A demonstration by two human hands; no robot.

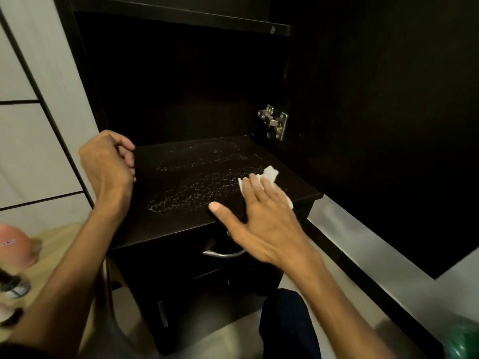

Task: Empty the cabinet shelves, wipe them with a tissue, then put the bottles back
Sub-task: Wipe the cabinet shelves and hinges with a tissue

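Note:
The dark cabinet shelf (181, 216) holds no bottles and is streaked with pale dust across its middle. My right hand (261, 216) lies flat on the shelf's right part, fingers spread, pressing a white tissue (270, 173) against the surface. My left hand (106, 161) curls around the cabinet's left side panel at shelf height, fingers closed on its edge. Several bottles (15, 288) stand blurred at the far left on a beige surface, among them a pink one (13, 244).
The cabinet door (388, 125) hangs open on the right from a metal hinge (274, 121). Below the shelf is a drawer with a metal handle (223, 253). A green object (464, 343) sits at the bottom right corner. An upper shelf (181, 14) spans the top.

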